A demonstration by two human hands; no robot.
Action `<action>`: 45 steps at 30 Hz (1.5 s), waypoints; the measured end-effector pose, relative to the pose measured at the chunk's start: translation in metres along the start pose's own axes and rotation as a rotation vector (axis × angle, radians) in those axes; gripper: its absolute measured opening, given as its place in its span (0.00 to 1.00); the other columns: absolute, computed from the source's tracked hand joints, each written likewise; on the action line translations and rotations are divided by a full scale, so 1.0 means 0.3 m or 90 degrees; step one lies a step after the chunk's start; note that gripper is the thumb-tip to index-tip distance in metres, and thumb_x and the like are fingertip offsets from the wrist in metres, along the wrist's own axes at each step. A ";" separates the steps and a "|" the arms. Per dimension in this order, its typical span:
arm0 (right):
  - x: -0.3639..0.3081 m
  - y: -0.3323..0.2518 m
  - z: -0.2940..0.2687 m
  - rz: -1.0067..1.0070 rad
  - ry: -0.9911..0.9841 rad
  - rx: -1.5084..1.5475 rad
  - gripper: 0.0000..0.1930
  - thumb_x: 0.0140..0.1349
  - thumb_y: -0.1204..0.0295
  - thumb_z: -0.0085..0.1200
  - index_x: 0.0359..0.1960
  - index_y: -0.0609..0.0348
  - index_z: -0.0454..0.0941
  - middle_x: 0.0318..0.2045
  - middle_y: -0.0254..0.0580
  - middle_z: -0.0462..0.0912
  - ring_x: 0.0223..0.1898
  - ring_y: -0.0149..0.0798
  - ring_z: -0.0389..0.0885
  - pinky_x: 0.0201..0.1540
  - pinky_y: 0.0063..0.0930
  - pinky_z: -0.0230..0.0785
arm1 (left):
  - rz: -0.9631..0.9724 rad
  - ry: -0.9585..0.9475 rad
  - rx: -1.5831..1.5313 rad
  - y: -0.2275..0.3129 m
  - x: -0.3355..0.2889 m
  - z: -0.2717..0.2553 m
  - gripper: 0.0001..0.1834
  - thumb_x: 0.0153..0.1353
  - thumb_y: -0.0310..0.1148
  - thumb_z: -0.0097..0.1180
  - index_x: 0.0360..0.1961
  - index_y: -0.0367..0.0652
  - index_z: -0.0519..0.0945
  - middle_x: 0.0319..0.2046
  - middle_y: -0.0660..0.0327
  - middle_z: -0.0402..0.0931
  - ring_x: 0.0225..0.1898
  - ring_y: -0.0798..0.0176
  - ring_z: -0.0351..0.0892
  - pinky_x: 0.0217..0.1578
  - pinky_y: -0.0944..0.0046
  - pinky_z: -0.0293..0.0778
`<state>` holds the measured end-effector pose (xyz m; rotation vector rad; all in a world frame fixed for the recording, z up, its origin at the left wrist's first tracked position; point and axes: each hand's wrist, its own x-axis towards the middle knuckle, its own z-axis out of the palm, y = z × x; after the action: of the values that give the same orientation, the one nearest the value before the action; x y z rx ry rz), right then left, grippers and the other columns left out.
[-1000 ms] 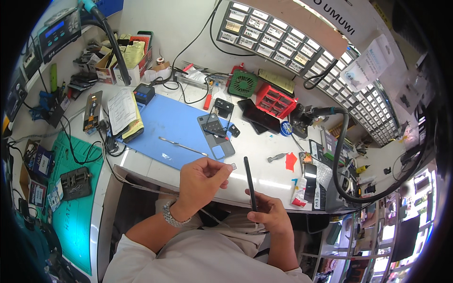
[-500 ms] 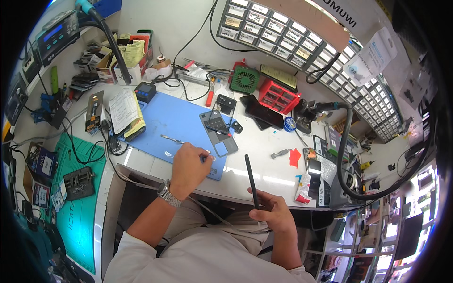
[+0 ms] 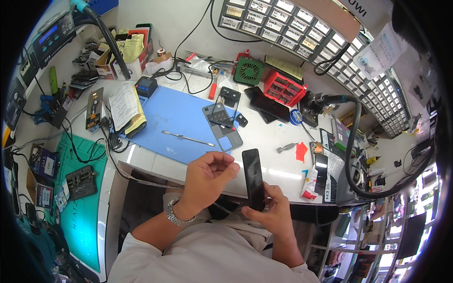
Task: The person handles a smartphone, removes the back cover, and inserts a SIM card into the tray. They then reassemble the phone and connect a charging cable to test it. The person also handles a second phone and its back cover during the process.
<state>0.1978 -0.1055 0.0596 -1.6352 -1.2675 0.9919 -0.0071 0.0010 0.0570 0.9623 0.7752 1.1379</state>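
Note:
In my right hand (image 3: 271, 210) is a dark smartphone (image 3: 254, 177), gripped by its lower end and stood up with its glossy face tilted toward me. My left hand (image 3: 212, 177) hovers just left of the phone, over the desk's front edge. Its fingers are curled, thumb against forefinger; whatever may be between them is hidden. Beyond it, a thin metal spudger (image 3: 188, 137) lies on the blue mat (image 3: 165, 115). At the mat's right side rest a grey phone back cover (image 3: 230, 137) and an opened phone frame (image 3: 228, 98), partly overlapping.
Two dark phones (image 3: 268, 106) lie by a red drawer box (image 3: 284, 88) and a green fan (image 3: 249, 70). A clipped stack of papers (image 3: 126, 108) sits at the mat's left. To the right are a red paper piece (image 3: 301, 151), a tube (image 3: 309, 184) and a thick black hose (image 3: 351, 155).
My left hand has lifted off the mat and come right and nearer, leaving the spudger lying fully in sight. The phone has turned from edge-on to show its face.

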 end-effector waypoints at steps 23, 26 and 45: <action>-0.021 0.014 0.097 -0.204 0.160 -0.282 0.51 0.49 0.70 0.80 0.75 0.73 0.64 0.57 0.53 0.60 0.56 0.50 0.67 0.58 0.40 0.72 | -0.003 0.124 -0.055 -0.056 -0.054 0.058 0.10 0.71 0.28 0.71 0.46 0.33 0.85 0.38 0.62 0.86 0.38 0.71 0.85 0.44 0.69 0.84; -0.021 0.023 0.100 -0.214 0.169 -0.288 0.52 0.49 0.71 0.79 0.75 0.73 0.64 0.57 0.54 0.60 0.56 0.51 0.67 0.59 0.41 0.71 | -0.001 0.124 -0.058 -0.071 -0.055 0.052 0.10 0.72 0.28 0.70 0.46 0.33 0.85 0.38 0.62 0.86 0.37 0.71 0.84 0.43 0.69 0.82; -0.036 0.037 0.101 -0.345 0.197 -0.370 0.53 0.38 0.76 0.80 0.73 0.68 0.70 0.54 0.54 0.64 0.51 0.53 0.63 0.53 0.44 0.65 | 0.116 0.141 -0.037 -0.127 -0.110 0.009 0.03 0.76 0.24 0.59 0.46 0.37 0.79 0.33 0.66 0.77 0.33 0.76 0.73 0.37 0.74 0.71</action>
<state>0.1714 -0.1137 0.0398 -1.6277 -1.7417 0.0296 0.0012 -0.0362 0.0242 0.8801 0.8390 1.4366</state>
